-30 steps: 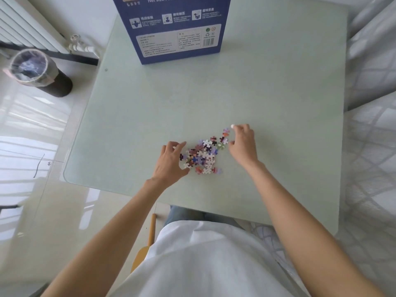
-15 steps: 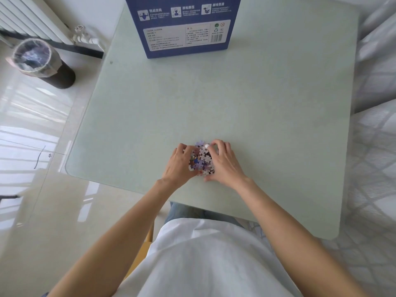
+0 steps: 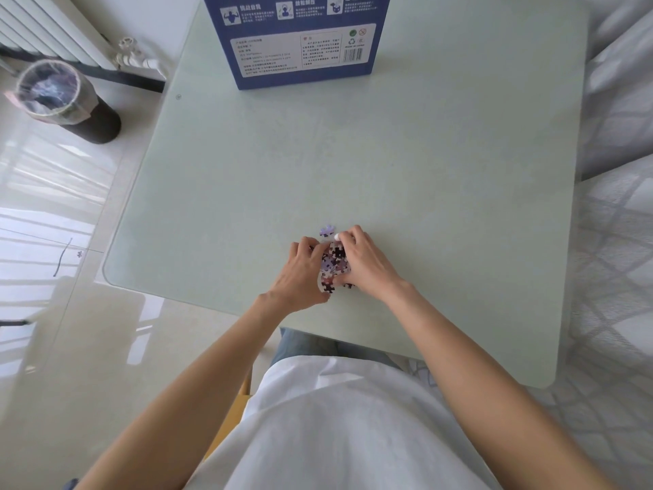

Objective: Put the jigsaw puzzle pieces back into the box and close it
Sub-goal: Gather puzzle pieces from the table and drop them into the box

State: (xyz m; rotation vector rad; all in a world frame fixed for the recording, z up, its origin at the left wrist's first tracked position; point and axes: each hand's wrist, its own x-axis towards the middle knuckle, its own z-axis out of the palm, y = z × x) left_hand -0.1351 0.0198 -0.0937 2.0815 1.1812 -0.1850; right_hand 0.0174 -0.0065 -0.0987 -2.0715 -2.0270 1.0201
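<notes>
Pale green tabletop (image 3: pixel 424 171): left hand (image 3: pixel 300 274) and right hand (image 3: pixel 367 263) cup the puzzle pieces (image 3: pixel 334 265), each grip curled round them, likely for scooping into the box (image 3: pixel 300 40) at upper centre.

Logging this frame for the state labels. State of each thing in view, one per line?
left hand: fingers curled against the pile
right hand: fingers curled against the pile
puzzle pile: bunched between both hands, on the table
stray piece: alone, just beyond the pile
box: upright at far edge; top out of view
bin: lined, open
</notes>
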